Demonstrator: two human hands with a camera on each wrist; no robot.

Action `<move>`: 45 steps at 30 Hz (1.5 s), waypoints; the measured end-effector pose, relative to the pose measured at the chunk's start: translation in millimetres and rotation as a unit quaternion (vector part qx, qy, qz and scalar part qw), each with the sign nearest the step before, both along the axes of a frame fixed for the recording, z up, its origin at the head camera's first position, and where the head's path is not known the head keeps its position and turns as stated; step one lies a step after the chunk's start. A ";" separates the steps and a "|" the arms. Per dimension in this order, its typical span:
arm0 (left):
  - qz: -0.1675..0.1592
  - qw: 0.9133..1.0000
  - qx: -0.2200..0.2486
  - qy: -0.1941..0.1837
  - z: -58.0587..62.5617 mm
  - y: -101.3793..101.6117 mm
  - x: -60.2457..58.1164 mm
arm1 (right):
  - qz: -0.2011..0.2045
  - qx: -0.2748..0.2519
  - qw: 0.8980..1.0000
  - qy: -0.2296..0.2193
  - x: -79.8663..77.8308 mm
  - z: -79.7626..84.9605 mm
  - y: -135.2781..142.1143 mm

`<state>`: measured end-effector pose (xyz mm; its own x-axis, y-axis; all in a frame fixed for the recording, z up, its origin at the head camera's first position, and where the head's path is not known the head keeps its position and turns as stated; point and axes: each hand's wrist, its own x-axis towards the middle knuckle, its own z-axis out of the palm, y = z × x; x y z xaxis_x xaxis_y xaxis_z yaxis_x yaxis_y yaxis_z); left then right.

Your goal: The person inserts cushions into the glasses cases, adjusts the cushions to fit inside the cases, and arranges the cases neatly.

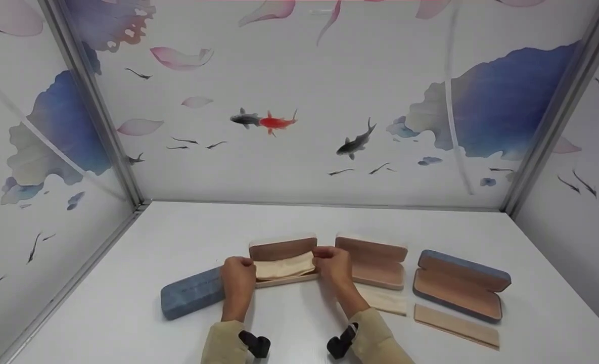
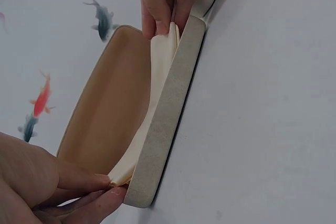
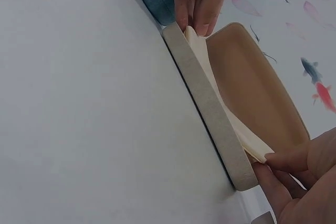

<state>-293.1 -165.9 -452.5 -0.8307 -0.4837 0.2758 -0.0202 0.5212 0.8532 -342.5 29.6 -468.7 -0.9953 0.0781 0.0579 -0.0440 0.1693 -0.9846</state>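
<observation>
A folded cream cloth lies partly inside an open glasses case with a tan lining and a pale grey outside. My left hand pinches the cloth's left end between thumb and fingers. At the other end, my right hand pinches it too. In the left wrist view the cloth sags in the middle, behind the case's front wall. The right wrist view shows both cloth ends held at the two ends of the case.
Left of my hand lies a closed blue glasses case. To the right stand an open pale case and an open blue case, both tan inside. A cream cloth and a tan folded cloth lie in front of them.
</observation>
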 end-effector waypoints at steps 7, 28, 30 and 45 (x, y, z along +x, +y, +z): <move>0.006 1.000 -0.002 -0.002 3.5 0.9 0.3 | -0.014 -0.009 1.000 -0.007 -0.7 2.3 -2.3; 0.014 0.998 -0.053 0.015 -0.9 1.3 0.3 | -0.035 -0.014 0.999 0.001 1.3 0.3 -1.7; 0.015 0.998 -0.054 0.016 -1.1 1.1 -0.2 | -0.034 -0.019 0.999 0.000 1.6 -0.2 -1.7; 0.039 0.999 -0.006 0.001 9.1 -7.1 -0.7 | -0.042 -0.021 0.999 -0.008 -1.2 4.6 2.2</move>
<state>-293.8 -173.0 -443.4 -0.7899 -0.5442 0.2828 -0.0602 0.5276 0.8473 -343.7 31.8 -464.2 -0.9858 0.1636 0.0372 -0.0156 0.1312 -0.9912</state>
